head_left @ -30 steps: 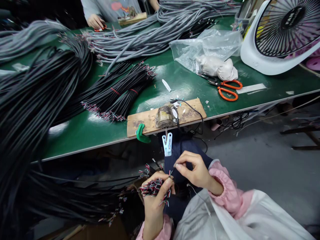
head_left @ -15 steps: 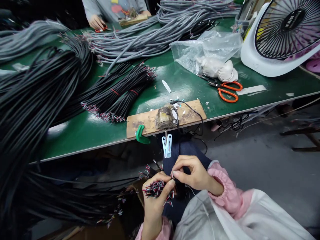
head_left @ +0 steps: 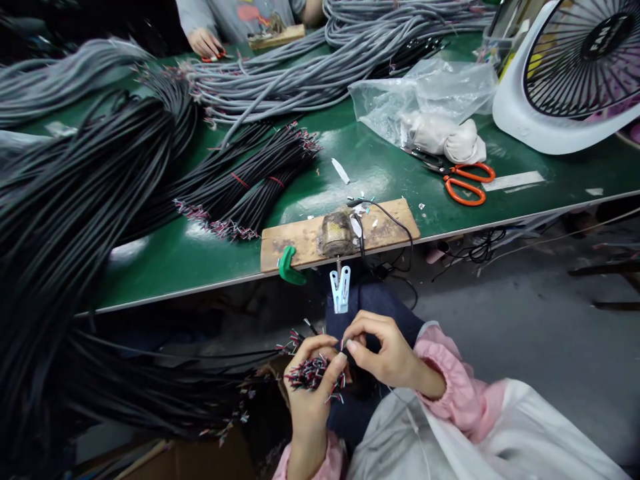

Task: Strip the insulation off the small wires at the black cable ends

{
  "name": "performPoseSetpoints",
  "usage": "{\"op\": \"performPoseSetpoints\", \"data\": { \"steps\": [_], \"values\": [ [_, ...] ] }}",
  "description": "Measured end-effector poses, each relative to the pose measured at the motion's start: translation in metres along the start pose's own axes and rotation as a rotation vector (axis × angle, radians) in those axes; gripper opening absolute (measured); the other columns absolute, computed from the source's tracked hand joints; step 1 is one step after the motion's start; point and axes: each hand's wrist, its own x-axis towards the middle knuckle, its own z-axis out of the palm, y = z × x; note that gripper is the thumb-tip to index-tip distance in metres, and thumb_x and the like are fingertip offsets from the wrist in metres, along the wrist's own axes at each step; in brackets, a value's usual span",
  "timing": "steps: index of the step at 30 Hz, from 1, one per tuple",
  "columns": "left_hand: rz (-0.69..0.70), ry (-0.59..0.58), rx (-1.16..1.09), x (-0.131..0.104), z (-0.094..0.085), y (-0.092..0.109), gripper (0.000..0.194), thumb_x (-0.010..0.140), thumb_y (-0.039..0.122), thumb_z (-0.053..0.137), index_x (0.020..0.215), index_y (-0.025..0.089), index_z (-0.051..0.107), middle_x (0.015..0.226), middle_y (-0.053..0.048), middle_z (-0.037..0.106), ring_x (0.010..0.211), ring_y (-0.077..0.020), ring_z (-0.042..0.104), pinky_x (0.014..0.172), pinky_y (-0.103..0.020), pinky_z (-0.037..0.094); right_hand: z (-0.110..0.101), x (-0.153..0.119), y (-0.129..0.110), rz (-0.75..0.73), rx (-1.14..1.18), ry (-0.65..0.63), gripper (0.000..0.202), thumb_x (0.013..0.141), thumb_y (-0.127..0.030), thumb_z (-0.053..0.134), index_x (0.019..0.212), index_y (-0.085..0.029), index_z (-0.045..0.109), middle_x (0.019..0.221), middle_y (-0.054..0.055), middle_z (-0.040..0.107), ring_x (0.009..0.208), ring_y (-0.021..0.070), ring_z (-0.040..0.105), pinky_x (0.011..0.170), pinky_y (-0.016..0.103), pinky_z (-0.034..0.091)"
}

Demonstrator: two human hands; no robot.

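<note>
My left hand (head_left: 311, 390) is wrapped round a bundle of black cables (head_left: 309, 373), whose stripped ends show red, white and black wires. Thumb and index finger of that hand reach toward one cable's wire ends (head_left: 342, 345). At the same spot my right hand (head_left: 377, 347) pinches those thin wires between thumb and forefinger. Both hands are low over my lap, below the table edge. Just above them a light blue clothespin (head_left: 340, 290) hangs on the shaft of a small motor (head_left: 336, 233), which is mounted on a wooden board (head_left: 295, 243).
A green clamp (head_left: 290, 267) grips the board at the table edge. Black cable bundles (head_left: 250, 177) and grey cables (head_left: 280, 87) cover the table's left and back. Orange-handled scissors (head_left: 467, 183), a plastic bag (head_left: 425, 87) and a fan (head_left: 575, 73) are on the right. A co-worker's hand (head_left: 205, 43) is opposite.
The view has shifted slightly, so the table things appear a little farther right. My left index finger and thumb have spread a little apart near the wires; my right hand keeps its pinch.
</note>
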Motion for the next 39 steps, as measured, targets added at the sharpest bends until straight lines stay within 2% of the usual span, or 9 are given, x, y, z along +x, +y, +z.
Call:
{"op": "performPoseSetpoints", "data": {
  "steps": [18, 25, 32, 39],
  "values": [
    [0.013, 0.016, 0.053, 0.001, 0.002, 0.005, 0.012, 0.080, 0.028, 0.082, 0.083, 0.021, 0.073, 0.062, 0.006, 0.067, 0.048, -0.0093, 0.061, 0.051, -0.017, 0.048, 0.005, -0.003, 0.013, 0.062, 0.127, -0.029, 0.008, 0.084, -0.017, 0.063, 0.079, -0.015, 0.069, 0.073, 0.002, 0.060, 0.061, 0.0127, 0.055, 0.059, 0.024, 0.046],
    [0.042, -0.013, 0.096, 0.004, 0.002, 0.004, 0.012, 0.079, 0.028, 0.083, 0.079, 0.020, 0.073, 0.061, 0.004, 0.068, 0.046, -0.0121, 0.062, 0.049, -0.021, 0.049, 0.002, -0.002, 0.013, 0.044, 0.106, 0.009, 0.017, 0.090, -0.024, 0.066, 0.075, -0.015, 0.069, 0.070, 0.002, 0.063, 0.062, 0.0138, 0.056, 0.058, 0.025, 0.045],
    [0.018, -0.012, 0.059, 0.003, 0.003, 0.003, 0.012, 0.079, 0.027, 0.083, 0.081, 0.021, 0.073, 0.060, 0.005, 0.068, 0.047, -0.0113, 0.062, 0.050, -0.020, 0.048, 0.001, -0.002, 0.011, 0.030, 0.059, 0.018, 0.016, 0.088, -0.023, 0.065, 0.074, -0.017, 0.068, 0.068, 0.002, 0.062, 0.061, 0.0144, 0.056, 0.057, 0.025, 0.045],
    [-0.019, -0.020, 0.058, 0.000, 0.006, 0.004, 0.013, 0.079, 0.029, 0.082, 0.088, 0.020, 0.078, 0.056, 0.005, 0.064, 0.047, -0.0106, 0.057, 0.051, -0.020, 0.044, 0.000, -0.001, 0.013, 0.021, 0.120, 0.000, 0.017, 0.086, -0.023, 0.068, 0.070, -0.016, 0.067, 0.066, 0.002, 0.061, 0.059, 0.0138, 0.055, 0.056, 0.025, 0.044]
  ]
}}
